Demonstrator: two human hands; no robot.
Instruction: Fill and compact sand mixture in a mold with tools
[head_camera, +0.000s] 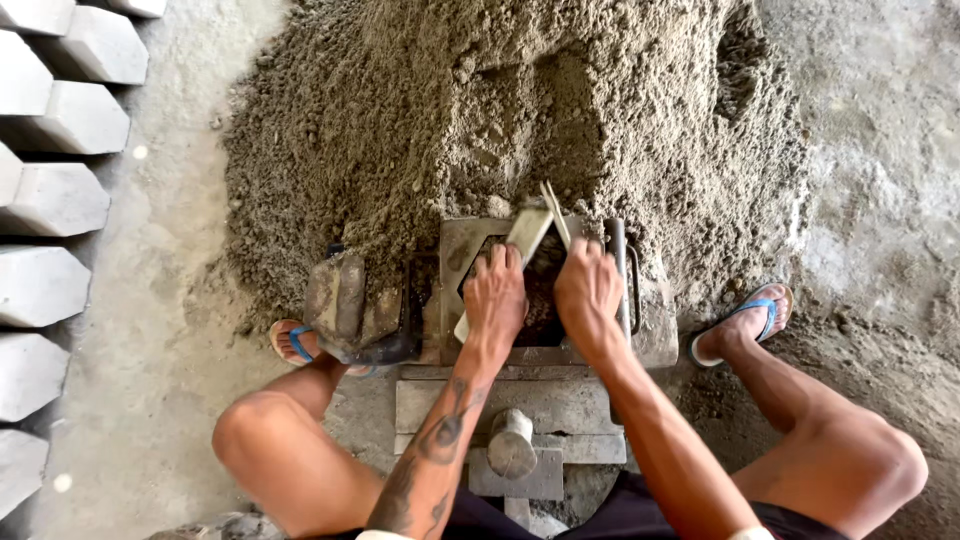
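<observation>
I squat over a metal block mould (452, 250) set at the foot of a big pile of damp grey sand mix (480, 100). My left hand (494, 296) presses down inside the mould's opening and grips a pale flat trowel-like scoop (527, 231). My right hand (587, 290) rests beside it on the mould, and a thin flat blade (553, 208) sticks up past its fingers toward the pile. Dark mix fills the opening under both hands.
A heavy mix-caked metal lid (345, 305) lies left of the mould. A short round handle (511, 442) stands on the plate between my knees. Finished hexagonal concrete blocks (55, 200) line the left edge. My feet wear blue sandals (755, 310).
</observation>
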